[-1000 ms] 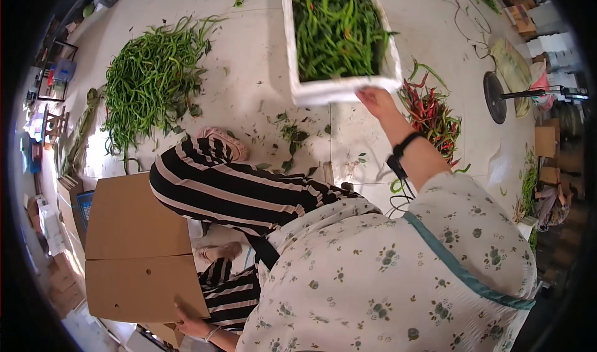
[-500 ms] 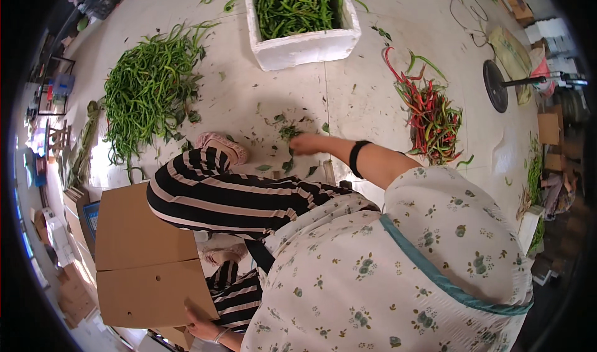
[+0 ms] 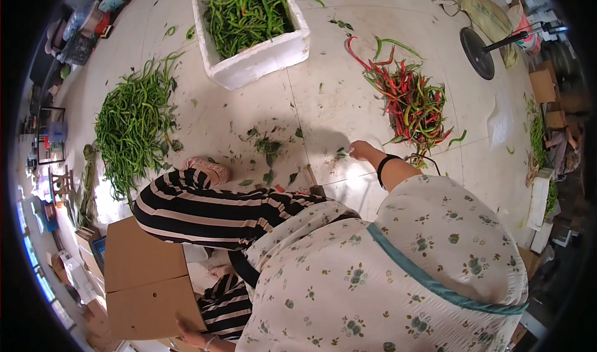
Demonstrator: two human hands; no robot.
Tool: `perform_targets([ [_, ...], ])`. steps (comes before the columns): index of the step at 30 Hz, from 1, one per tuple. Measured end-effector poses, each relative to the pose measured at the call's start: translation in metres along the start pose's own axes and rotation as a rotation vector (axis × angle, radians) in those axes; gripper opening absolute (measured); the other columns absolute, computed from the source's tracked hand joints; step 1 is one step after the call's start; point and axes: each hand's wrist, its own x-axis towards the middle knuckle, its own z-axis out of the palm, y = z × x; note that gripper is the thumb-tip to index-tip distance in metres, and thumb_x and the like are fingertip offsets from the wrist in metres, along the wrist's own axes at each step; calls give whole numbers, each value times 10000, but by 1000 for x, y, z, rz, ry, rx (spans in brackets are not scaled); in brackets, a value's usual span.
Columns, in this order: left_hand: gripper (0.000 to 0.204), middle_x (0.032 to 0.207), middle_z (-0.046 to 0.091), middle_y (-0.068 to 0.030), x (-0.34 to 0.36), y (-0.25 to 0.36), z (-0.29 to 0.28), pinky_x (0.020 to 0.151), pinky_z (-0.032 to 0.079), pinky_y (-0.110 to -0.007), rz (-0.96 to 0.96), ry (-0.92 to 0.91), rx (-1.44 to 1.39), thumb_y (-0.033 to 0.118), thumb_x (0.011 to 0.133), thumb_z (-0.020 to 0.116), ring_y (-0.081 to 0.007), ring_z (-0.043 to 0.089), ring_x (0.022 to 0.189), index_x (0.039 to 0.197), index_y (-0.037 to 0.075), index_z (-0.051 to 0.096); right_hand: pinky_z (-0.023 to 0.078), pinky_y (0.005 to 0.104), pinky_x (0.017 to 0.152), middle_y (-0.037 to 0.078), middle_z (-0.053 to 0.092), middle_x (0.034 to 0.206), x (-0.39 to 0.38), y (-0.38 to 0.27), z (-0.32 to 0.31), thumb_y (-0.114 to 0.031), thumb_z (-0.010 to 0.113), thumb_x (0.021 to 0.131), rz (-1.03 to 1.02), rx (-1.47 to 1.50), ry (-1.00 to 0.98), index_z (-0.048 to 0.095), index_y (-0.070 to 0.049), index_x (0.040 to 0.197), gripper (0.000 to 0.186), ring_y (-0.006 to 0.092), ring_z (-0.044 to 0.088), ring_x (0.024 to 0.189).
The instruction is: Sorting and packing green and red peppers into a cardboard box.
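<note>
My left hand (image 3: pixel 188 331) grips a folded brown cardboard sheet or box (image 3: pixel 143 259) beside my striped legs. My right hand (image 3: pixel 361 150) hangs above the floor near the red and green chilli pile (image 3: pixel 407 103), its fingers curled; anything in them is too small to make out. At the top centre stands a white foam box (image 3: pixel 264 57) heaped with long green peppers (image 3: pixel 242 10). Another pile of green peppers (image 3: pixel 134 122) lies to the left.
Loose leaves (image 3: pixel 268 147) lie between the piles. A black round-based stand (image 3: pixel 476 54), cords and sacks (image 3: pixel 479 7) are at the upper right. Boxes (image 3: pixel 541 85) and another person (image 3: pixel 563 147) are along the right edge; shelving and clutter line the left.
My right hand has left the foam box's rim, dropped over the scattered leaves, then moved rightward. The view has shifted, the box now appearing further left. My left hand stays on the cardboard.
</note>
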Motion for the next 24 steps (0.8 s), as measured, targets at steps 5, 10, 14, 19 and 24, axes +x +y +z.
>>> perform_targets([
  [5, 492, 1059, 581, -191, 13, 22, -16, 832, 424, -383, 52, 12, -101, 369, 824, 554, -266, 555, 952, 1081, -51, 558, 461, 369, 801, 153, 608, 975, 6, -4, 5, -263, 580, 721, -57, 130, 77, 633, -69, 903, 272, 310, 569, 942],
  [10, 490, 1079, 570, -191, 10, 49, -46, 848, 417, -388, 82, 47, -279, 365, 828, 547, -267, 545, 972, 1099, -43, 548, 471, 384, 736, 149, 625, 881, 23, -52, 6, -308, 535, 749, -364, 342, 180, 634, -79, 842, 266, 316, 589, 837],
  [14, 488, 1095, 562, -191, -1, 70, -77, 861, 412, -392, 122, 76, -484, 362, 832, 541, -268, 538, 988, 1113, -37, 540, 464, 369, 740, 155, 616, 912, -4, -147, -78, -402, 551, 797, -509, 748, 369, 608, -67, 926, 364, 308, 586, 847],
  [19, 487, 1115, 551, -191, -16, 94, -101, 877, 405, -397, 221, 11, -923, 358, 836, 534, -269, 529, 1008, 1131, -30, 530, 432, 341, 871, 193, 549, 1145, -50, -271, -206, -505, 641, 733, -837, 1153, 616, 445, 37, 1209, 748, 282, 546, 1035],
  [24, 487, 1135, 539, -191, -28, 119, -112, 893, 398, -402, 399, -303, -1563, 355, 841, 527, -271, 520, 1028, 1149, -22, 520, 420, 277, 729, 144, 477, 987, -175, -356, -265, -631, 719, 555, -1351, 1387, -109, 263, 95, 1247, 1102, 159, 448, 901],
])
